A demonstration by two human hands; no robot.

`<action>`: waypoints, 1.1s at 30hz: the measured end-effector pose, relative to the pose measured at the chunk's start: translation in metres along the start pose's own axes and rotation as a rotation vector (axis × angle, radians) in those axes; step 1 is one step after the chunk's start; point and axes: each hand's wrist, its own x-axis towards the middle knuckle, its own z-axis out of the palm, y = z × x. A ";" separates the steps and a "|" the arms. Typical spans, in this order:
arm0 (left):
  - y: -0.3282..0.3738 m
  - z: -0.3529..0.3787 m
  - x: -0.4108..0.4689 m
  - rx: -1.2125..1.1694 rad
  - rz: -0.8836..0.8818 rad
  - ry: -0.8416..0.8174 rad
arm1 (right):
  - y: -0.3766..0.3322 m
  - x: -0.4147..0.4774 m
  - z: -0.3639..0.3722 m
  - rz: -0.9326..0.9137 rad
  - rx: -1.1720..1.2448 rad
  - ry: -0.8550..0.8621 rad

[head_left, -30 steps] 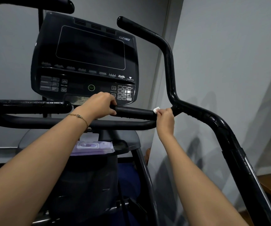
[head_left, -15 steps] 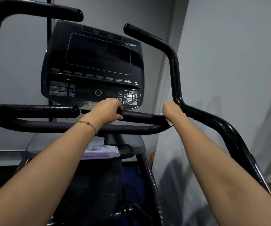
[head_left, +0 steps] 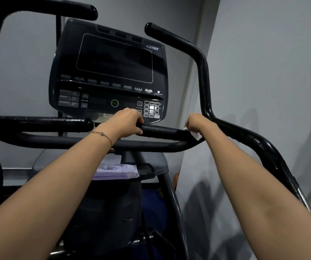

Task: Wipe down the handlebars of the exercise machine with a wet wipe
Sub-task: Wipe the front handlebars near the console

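A black exercise machine stands in front of me with a short horizontal handlebar below its console. My left hand grips the left end of that bar. My right hand grips the bar's right end, where it joins the tall right arm bar, and holds a white wet wipe wrapped round the bar. Only a corner of the wipe shows under the hand.
A purple pack of wipes lies on the grey shelf below the bars. A second short handlebar and a tall left arm bar are on the left. A grey wall stands close on the right.
My right hand has slid from the top of the bar's right end to wrap round it, covering most of the wipe. The view has moved closer and tilted up. My left hand has kept its grip.
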 end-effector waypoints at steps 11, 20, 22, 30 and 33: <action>-0.004 0.000 0.001 -0.053 0.007 0.008 | -0.014 0.001 0.000 -0.115 0.067 0.000; -0.008 0.001 -0.003 -0.105 -0.002 0.027 | -0.046 -0.012 0.007 -0.253 0.201 0.058; -0.009 0.000 -0.004 -0.129 -0.018 0.028 | -0.062 -0.024 0.017 -0.336 0.286 0.114; -0.007 0.002 -0.007 -0.183 -0.050 0.046 | -0.059 -0.046 0.055 -0.202 0.601 0.415; -0.007 0.003 -0.008 -0.190 -0.053 0.058 | -0.074 -0.056 0.069 -0.331 0.621 0.502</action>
